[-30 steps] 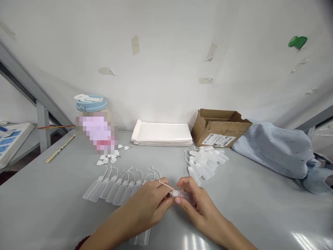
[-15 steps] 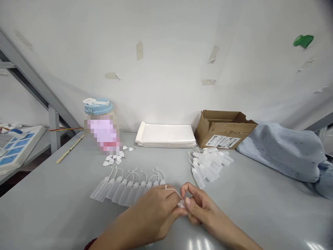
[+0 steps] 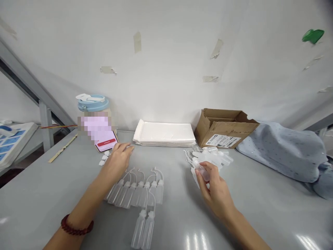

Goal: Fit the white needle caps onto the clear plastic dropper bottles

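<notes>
My left hand [image 3: 118,161] reaches over the small white caps [image 3: 103,158] at the left; its fingers point away from me, and whatever the fingertips may touch is hidden. On the right, my right hand [image 3: 214,187] pinches a clear plastic bottle [image 3: 203,172] at the pile of bottles [image 3: 221,158]. A row of translucent bottles [image 3: 135,194] with thin white tubes lies left of centre. Nearer to me, two more bottles [image 3: 144,229] lie side by side.
A stack of white packets [image 3: 166,133] lies by the wall beside an open cardboard box [image 3: 226,128]. Blue-grey cloth [image 3: 283,152] is at the right. A phone [image 3: 106,141] leans against a blue-lidded container [image 3: 93,103]. A thin strip [image 3: 62,148] lies far left.
My hands have parted: the left moved to the caps, the right to the bottle pile, where it took hold of a bottle. Two bottles now show in front of the row. The view shifted slightly.
</notes>
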A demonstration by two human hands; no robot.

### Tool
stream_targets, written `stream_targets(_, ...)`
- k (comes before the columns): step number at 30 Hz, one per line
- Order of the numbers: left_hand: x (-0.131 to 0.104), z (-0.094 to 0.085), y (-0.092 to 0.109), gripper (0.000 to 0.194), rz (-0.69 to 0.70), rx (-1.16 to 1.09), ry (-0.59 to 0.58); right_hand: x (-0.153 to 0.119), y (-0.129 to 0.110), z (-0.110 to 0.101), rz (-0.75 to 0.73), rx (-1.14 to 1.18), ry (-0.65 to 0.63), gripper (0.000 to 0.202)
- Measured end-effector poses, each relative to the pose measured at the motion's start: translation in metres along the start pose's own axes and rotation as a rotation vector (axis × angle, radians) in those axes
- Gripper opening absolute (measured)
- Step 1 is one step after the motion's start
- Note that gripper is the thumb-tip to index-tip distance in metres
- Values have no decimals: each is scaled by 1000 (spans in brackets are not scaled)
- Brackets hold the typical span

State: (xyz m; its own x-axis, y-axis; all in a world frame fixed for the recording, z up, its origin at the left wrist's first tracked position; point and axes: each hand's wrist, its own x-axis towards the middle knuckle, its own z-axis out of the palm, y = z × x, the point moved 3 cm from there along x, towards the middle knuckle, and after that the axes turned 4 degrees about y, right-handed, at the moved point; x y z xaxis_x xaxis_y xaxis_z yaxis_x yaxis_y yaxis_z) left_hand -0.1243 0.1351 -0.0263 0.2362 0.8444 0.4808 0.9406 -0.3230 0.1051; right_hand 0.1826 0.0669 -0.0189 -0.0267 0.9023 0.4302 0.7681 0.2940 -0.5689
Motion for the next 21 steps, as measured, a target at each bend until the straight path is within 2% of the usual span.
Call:
stream_targets(2,-1,7,-7,36,-12,7,-38,1,1,2,-112,-113,101,20)
stream_targets(5,-2,11,-7,36,-31,6,-88,4,1,3,-193,-231,168,20)
stream_targets(13,-3,1,-1,28,-133,-2,-86,7,7,8,-236,-390,102,27)
stream_targets(15,-4,-2,2,27,-152,-23,-64,2,1,8,-256,-404,146,24)
stream_targets(17,-4,-4,6,25,-166,-57,-33,-7,-13,8,-273,-315,171,21)
stream_targets(18,-3,-6,9,23,-169,-80,-15,-11,-22,9,-285,-224,147,22)
stream_targets(19,-3,-8,12,21,-170,-105,4,-16,-31,12,-296,-111,63,23)
stream_targets(21,-2,-12,19,18,-171,-157,43,-23,-50,18,-287,63,-191,31)
